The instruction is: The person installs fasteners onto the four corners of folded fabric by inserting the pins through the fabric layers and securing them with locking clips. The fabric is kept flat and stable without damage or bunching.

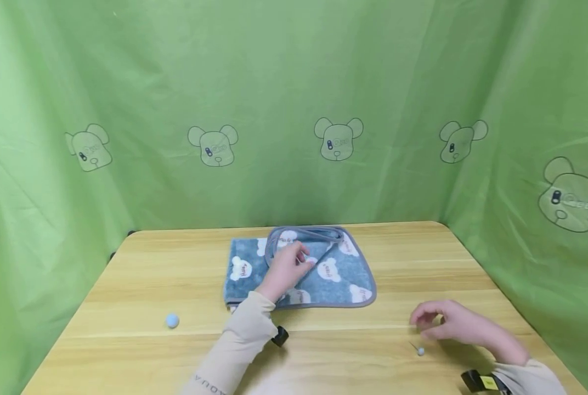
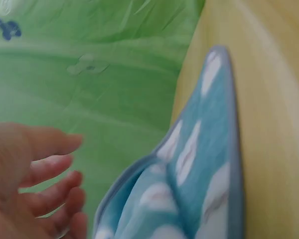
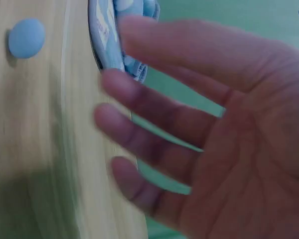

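Note:
A teal plush cloth (image 1: 343,280) with white bear-head patches and grey edging lies folded near the middle of the table, also seen in the left wrist view. Over its middle is my left hand (image 1: 286,269), fingers loosely bent; the left wrist view has nothing between those fingers (image 2: 55,164). Out to the right, my right hand (image 1: 449,323) hovers over the wood with relaxed, spread fingers and holds nothing. Just below it in the head view sits a small blue ball (image 1: 420,351), with a thin dark line beside it.
Another blue ball (image 1: 172,320) rests on the wooden table (image 1: 151,274), left of the cloth. Green curtains (image 1: 274,181) with bear outlines hang behind the table and along both sides. Dark devices (image 1: 280,336) are strapped at both wrists.

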`<control>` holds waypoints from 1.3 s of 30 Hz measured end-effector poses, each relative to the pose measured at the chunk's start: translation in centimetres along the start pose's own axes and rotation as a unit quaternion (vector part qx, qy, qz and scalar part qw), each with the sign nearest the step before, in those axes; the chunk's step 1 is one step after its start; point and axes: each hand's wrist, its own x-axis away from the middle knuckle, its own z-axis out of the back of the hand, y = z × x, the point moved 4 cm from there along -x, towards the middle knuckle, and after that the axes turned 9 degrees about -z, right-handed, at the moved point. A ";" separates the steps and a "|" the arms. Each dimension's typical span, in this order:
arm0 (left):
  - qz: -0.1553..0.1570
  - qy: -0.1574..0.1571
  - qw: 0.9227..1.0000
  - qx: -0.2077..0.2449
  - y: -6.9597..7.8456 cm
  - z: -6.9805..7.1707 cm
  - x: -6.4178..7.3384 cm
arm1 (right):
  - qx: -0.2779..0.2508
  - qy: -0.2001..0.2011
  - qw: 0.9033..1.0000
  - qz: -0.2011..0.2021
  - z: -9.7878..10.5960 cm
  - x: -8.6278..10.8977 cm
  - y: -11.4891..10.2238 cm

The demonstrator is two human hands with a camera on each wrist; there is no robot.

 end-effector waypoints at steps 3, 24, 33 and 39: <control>-0.022 -0.072 0.997 -0.006 0.8 -2.0 0.0 | -0.053 -0.067 0.996 0.006 -0.7 -0.1 0.2; -0.051 -0.244 0.964 -0.096 1.0 -9.4 0.4 | -0.107 -0.135 0.984 -0.048 -2.9 -0.7 0.8; -0.031 -0.218 0.962 -0.159 1.1 -10.1 0.6 | -0.097 -0.119 0.986 -0.073 -3.0 -0.9 0.9; -0.026 -0.204 0.965 -0.162 1.4 -10.1 0.6 | -0.081 -0.110 0.987 -0.089 -2.9 -1.0 0.7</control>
